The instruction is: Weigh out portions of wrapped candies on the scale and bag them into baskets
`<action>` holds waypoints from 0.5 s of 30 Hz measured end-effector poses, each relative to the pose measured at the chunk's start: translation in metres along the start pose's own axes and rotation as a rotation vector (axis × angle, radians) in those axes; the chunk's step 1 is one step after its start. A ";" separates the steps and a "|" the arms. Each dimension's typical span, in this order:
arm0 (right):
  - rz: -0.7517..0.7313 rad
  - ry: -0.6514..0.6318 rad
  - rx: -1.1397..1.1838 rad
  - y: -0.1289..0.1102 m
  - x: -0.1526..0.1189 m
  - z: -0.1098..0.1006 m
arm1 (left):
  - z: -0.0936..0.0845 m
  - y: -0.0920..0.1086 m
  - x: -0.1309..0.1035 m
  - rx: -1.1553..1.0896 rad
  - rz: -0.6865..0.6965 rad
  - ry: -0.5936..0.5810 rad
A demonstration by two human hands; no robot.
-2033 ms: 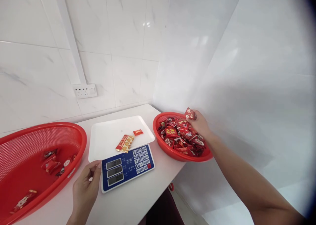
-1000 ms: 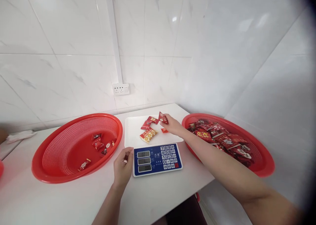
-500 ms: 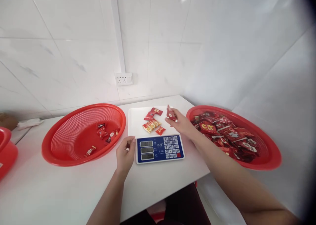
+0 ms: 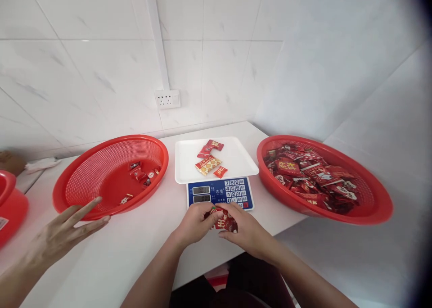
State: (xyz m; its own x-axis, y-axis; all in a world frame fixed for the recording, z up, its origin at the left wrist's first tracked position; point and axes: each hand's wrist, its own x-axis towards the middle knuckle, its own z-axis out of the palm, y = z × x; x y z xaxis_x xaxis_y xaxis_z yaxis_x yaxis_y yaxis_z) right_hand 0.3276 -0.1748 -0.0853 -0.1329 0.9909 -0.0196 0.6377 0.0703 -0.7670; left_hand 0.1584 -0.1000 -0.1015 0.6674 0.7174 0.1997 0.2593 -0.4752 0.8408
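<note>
Both of my hands meet in front of the blue keypad of a scale. My left hand pinches the left side of a red patterned packet, and my right hand grips its right side. Behind the keypad, the scale's white tray carries several wrapped sweets, among them a red and yellow packet and a small red one. The scale's lowest display is hidden by my hands.
A red basket with a few sweets stands left, and another red basket full of red packets stands right. Another person's hand reaches in at the left, fingers spread. A red container sits at the far left edge.
My right hand has come back from the tray with a red packet, and my left hand has moved right and down to meet it. Another person's hand has appeared at the left.
</note>
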 end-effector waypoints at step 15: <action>0.132 0.199 0.571 -0.007 0.063 -0.063 | -0.023 -0.004 0.002 -0.258 -0.126 0.576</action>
State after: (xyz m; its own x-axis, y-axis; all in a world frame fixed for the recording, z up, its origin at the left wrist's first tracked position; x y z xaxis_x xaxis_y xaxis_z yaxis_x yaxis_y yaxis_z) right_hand 0.3626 -0.1052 -0.0403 0.0986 0.9933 -0.0605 0.1246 -0.0726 -0.9895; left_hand 0.1429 -0.0847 -0.0933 0.1426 0.9523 0.2698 0.0871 -0.2836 0.9550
